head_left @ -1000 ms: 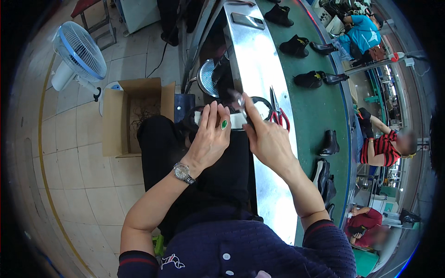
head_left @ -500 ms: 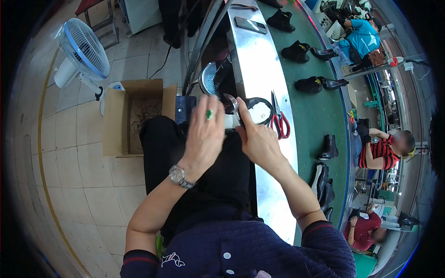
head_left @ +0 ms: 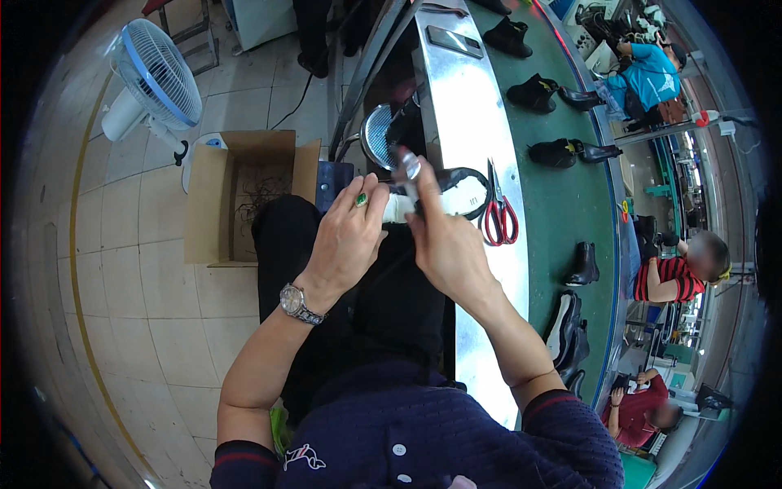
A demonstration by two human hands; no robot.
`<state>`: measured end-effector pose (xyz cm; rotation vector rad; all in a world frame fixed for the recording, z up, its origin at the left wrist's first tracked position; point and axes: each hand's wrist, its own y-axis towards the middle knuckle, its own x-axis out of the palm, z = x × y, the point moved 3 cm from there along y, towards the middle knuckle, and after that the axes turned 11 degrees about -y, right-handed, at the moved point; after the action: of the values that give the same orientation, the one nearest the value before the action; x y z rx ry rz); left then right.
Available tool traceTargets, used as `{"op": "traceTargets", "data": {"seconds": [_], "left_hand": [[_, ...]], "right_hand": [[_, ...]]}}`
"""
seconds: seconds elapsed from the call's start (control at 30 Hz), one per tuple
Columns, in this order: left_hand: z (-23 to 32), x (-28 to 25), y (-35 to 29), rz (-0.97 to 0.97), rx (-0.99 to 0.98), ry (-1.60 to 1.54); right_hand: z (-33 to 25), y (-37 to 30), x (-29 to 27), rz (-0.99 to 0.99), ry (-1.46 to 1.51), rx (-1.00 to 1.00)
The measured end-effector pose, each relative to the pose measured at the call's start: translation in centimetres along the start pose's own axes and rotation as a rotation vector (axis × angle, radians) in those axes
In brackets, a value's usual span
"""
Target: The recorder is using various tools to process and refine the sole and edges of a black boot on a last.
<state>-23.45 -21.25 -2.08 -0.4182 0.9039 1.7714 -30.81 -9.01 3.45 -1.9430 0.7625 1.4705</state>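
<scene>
Your left hand (head_left: pixel 346 236), with a green-stoned ring and a metal-link wristwatch (head_left: pixel 295 303), was curled with its fingers closed against the black shoe upper (head_left: pixel 456 181), a soft, dark, looped piece with a pale lining. Your right hand (head_left: pixel 444 244) was closed around a small shiny metal-tipped tool (head_left: pixel 410 169), raised just above that piece. The work sat over your lap at the near edge of the long polished steel bench strip (head_left: pixel 468 98). Red-handled scissors (head_left: pixel 498 213) lay on the steel just beside the upper. Finished black ankle boots (head_left: pixel 533 91) stood along the green belt (head_left: pixel 570 196). An open brown cardboard box (head_left: pixel 236 196) with dark scraps rested on the tiled floor, near a white and blue fan (head_left: pixel 155 81).
</scene>
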Motion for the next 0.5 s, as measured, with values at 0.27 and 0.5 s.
{"op": "traceTargets", "data": {"seconds": [0.27, 0.5], "left_hand": [[-1.9, -1.9, 0.5, -0.156, -0.022, -0.250], [-0.1, -3.0, -5.9, -0.099, -0.485, -0.682]], "right_hand": [[3.8, 0.5, -2.1, 0.169, -0.250, -0.015], [3.0, -4.9, -1.7, -0.363, 0.137, 0.119]]}}
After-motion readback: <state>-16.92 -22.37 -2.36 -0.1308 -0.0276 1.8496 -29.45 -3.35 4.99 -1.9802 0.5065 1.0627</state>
